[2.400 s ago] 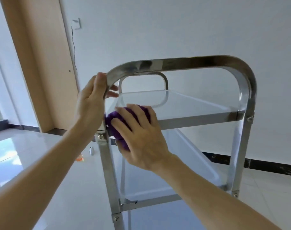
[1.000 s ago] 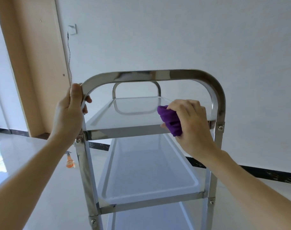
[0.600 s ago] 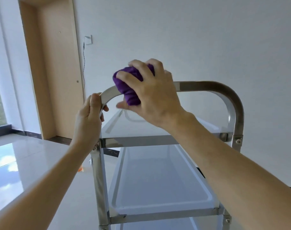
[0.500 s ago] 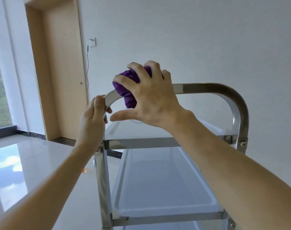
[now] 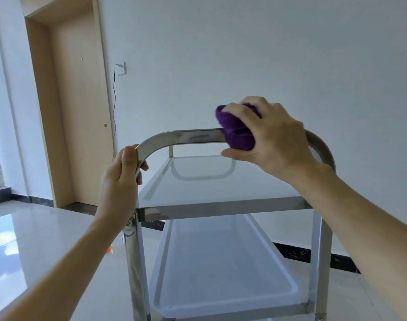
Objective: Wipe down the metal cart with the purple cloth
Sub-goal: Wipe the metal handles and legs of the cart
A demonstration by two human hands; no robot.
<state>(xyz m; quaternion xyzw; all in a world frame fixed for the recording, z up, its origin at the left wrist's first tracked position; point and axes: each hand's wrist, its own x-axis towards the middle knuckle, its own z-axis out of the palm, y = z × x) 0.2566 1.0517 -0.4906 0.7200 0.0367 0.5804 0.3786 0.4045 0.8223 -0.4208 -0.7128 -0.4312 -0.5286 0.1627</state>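
Observation:
The metal cart [image 5: 221, 208] stands in front of me, with a curved steel handle bar across its near end and shelves below. My left hand [image 5: 120, 179] grips the left bend of that handle. My right hand [image 5: 267, 137] is closed around the bunched purple cloth [image 5: 236, 133] and presses it onto the top of the handle bar, right of its middle. The hand hides the right part of the bar.
A white wall stands behind the cart, with a wooden door [image 5: 77, 112] and a wall socket with a hanging cable [image 5: 120, 68] at the left. The glossy tiled floor [image 5: 35, 239] spreads out to the left. A small orange object [image 5: 109, 250] lies on the floor beside the cart leg.
My right hand lifted the cloth from the top shelf's front edge onto the handle bar, then slid it rightward along the bar. My left hand kept its hold on the handle's left bend.

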